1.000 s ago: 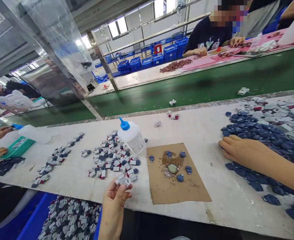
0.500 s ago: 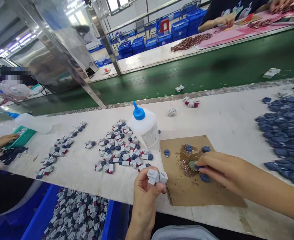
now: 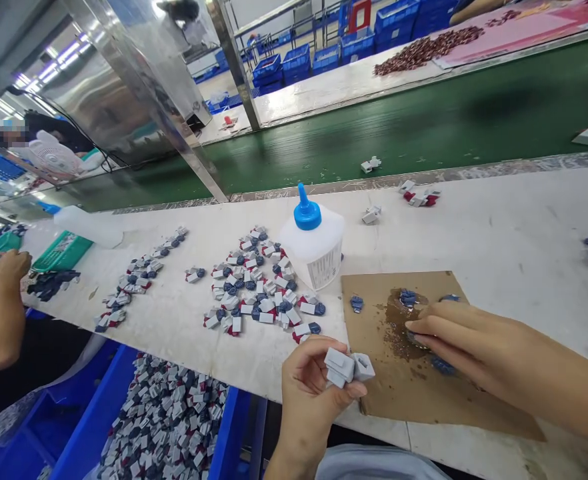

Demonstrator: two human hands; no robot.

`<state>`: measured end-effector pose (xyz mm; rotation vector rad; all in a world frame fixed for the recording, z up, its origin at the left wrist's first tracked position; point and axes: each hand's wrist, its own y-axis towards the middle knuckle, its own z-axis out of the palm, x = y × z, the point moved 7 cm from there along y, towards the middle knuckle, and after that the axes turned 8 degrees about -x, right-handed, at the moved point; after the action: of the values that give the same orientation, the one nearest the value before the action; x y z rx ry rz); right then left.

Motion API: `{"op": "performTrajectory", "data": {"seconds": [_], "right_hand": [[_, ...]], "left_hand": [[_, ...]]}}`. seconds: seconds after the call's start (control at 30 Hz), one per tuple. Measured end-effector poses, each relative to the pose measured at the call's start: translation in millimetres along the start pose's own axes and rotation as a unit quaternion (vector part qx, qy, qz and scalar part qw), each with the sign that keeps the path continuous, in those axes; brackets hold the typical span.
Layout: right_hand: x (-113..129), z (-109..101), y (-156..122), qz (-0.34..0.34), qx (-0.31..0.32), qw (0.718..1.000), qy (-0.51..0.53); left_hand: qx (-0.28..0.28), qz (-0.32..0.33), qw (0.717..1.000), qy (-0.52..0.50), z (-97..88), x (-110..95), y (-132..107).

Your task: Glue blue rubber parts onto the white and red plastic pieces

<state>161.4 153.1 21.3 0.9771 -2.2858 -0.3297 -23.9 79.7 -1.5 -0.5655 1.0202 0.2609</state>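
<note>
Right hand point(image 3: 454, 337) has come in from the blue heap at the right edge and now sits on the brown patch at centre right. Its fingertips point(image 3: 417, 328) are drawn together and pressed low onto the glue puddle point(image 3: 397, 327); whether they pinch a blue piece there I cannot tell, as the hand hides it. Left hand point(image 3: 309, 387), lower centre, is closed around a few white plastic pieces point(image 3: 347, 367), thumb on top, held just off the lower left corner of the cardboard point(image 3: 414, 400).

Judging from this, a light touch in the puddle serves best, wetting one face only and keeping the fingertips dry. The white pieces look best kept level and close by.

Behind the cardboard stands the glue bottle point(image 3: 314, 243). Left of it lie joined pieces point(image 3: 259, 293) on the table point(image 3: 499, 227).
</note>
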Motion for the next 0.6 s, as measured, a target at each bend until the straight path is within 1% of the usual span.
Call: {"op": "performTrajectory", "data": {"seconds": [0.1, 0.13, 0.2, 0.23, 0.3, 0.4, 0.5, 0.6], "right_hand": [[15, -24, 8, 0.055, -0.068, 0.993, 0.073], [20, -30, 8, 0.078, -0.085, 0.989, 0.094], [32, -36, 9, 0.100, -0.095, 0.982, 0.130], [38, -37, 10, 0.103, -0.091, 0.980, 0.144], [45, -35, 11, 0.110, -0.078, 0.977, 0.165], [47, -28, 12, 0.118, -0.060, 0.973, 0.192], [43, -22, 11, 0.136, -0.044, 0.967, 0.209], [38, -17, 11, 0.166, -0.037, 0.964, 0.202]], "left_hand": [[0.058, -0.023, 0.998, -0.001, 4.3, 7, 0], [0.083, -0.017, 0.996, 0.005, 7.3, 7, 0], [0.129, 0.011, 0.991, 0.022, 14.2, 4, -1], [0.144, 0.030, 0.989, 0.030, 17.4, 1, -2], [0.154, 0.069, 0.985, 0.042, 22.4, -6, -3], [0.157, 0.116, 0.979, 0.060, 28.2, -16, -5], [0.159, 0.134, 0.975, 0.079, 29.9, -19, -6], [0.164, 0.137, 0.972, 0.094, 27.4, -15, -7]]}}
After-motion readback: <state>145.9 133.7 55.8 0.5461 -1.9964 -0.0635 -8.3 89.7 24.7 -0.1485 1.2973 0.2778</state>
